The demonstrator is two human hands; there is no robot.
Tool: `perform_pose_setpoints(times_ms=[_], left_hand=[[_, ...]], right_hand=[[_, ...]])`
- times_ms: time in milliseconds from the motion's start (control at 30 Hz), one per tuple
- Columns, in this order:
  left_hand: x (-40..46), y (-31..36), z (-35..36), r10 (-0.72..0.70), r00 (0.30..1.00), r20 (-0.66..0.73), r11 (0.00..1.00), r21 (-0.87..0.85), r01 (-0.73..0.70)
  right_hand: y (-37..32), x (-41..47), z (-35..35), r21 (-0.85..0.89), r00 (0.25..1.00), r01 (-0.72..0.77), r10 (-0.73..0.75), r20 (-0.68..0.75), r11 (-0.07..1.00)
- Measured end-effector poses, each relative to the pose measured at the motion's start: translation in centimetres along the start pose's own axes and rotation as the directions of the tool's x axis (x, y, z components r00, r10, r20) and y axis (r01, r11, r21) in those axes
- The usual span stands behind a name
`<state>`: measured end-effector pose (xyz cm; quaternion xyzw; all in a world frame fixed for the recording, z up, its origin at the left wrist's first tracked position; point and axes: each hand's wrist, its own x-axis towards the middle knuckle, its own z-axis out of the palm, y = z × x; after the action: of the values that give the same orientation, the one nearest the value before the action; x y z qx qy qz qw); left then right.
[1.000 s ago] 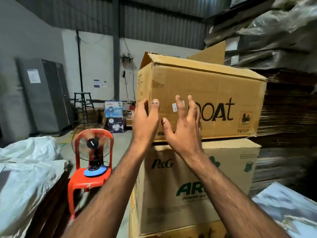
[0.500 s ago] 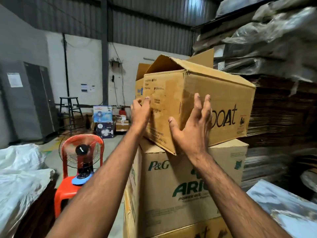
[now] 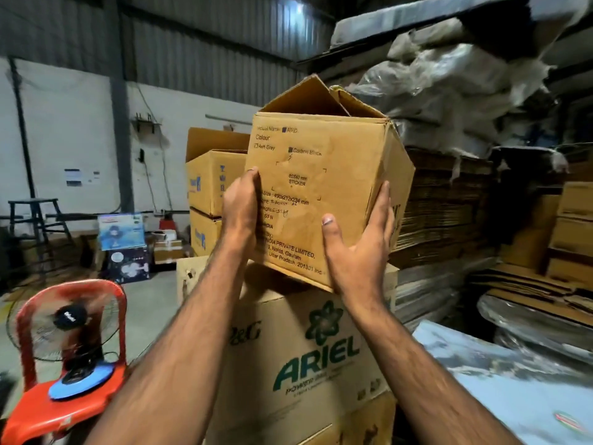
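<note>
Now I log the open cardboard box (image 3: 316,187) turned end-face toward me since half a second ago, tilted above the Ariel carton (image 3: 308,358); left grip (image 3: 240,205) and right grip (image 3: 362,248) hold its opposite sides.

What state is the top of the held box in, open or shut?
Open: the top flaps of the box stand up, baring the inner cardboard.
</note>
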<state>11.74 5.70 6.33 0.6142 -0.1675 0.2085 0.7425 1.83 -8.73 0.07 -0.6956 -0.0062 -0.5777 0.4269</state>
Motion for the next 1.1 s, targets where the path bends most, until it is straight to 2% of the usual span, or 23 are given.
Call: perform_pose_setpoints(times_ms=[100, 200, 333, 467, 600, 867, 1000, 1100], left_hand=[[-1.4, 0.6, 3.0, 0.068, 0.998, 0.008, 0.996, -0.057, -0.067], [-2.5, 1.2, 6.7, 0.078, 0.996, 0.049, 0.982, -0.175, -0.068], [-4.7, 1.5, 13.3, 0.140, 0.959, 0.247, 0.947, -0.315, -0.057], [-8.0, -0.4, 20.9, 0.106, 0.910, 0.401, 0.974, -0.228, -0.013], [-13.1, -4.2, 29.0, 0.159, 0.899, 0.407, 0.976, -0.202, -0.082], [-22.2, -12.9, 45.6, -0.052, 0.918, 0.394, 0.981, -0.150, 0.120], [-26.1, -17.4, 50.2, -0.173, 0.898, 0.404, 0.962, -0.126, 0.243], [-29.2, -20.4, 52.2, -0.252, 0.857, 0.448, 0.933, -0.122, 0.339]], right_hand=[[1.3, 1.2, -2.6, -0.030, 0.998, 0.049, -0.050, -0.046, 0.998], [2.6, 3.2, -5.7, -0.066, 0.988, 0.114, -0.120, -0.102, 0.991], [5.6, 6.4, -11.8, -0.082, 0.983, 0.103, -0.114, -0.147, 0.991], [10.5, 8.3, -20.1, -0.067, 0.981, 0.067, -0.078, -0.180, 0.995], [17.0, 8.6, -28.2, -0.098, 0.982, -0.006, -0.012, -0.191, 0.995], [29.2, 10.1, -43.6, -0.179, 0.979, -0.189, 0.170, -0.116, 0.966], [33.7, 9.2, -49.1, -0.214, 0.969, -0.246, 0.240, -0.053, 0.945], [37.0, 7.4, -52.2, -0.272, 0.951, -0.310, 0.302, -0.071, 0.911]])
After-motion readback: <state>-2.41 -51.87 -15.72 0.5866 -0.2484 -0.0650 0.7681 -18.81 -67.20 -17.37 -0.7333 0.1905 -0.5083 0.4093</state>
